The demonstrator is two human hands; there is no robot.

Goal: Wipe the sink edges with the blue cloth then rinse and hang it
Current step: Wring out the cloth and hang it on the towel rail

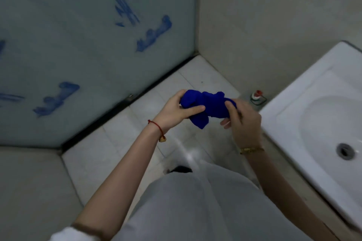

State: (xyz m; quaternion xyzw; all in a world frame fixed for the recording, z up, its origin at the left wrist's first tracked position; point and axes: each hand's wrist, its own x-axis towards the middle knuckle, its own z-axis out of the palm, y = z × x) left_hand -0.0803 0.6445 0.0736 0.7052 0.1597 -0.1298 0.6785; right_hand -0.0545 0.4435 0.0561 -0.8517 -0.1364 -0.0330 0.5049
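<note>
A bunched-up blue cloth (207, 106) hangs in the air between both my hands, over the tiled floor and left of the sink. My left hand (176, 110) grips its left end, thumb lying across the cloth. My right hand (243, 121) holds the right end with curled fingers. The white sink (290, 103) sits at the right, its rim about a hand's width from my right hand, its drain (345, 151) visible in the basin.
A frosted glass panel (78, 55) with blue painted marks fills the left. A beige tiled wall (264, 15) rises behind the sink. A small valve with a red cap (258, 96) sits low by the wall. White floor tiles (109, 154) lie below.
</note>
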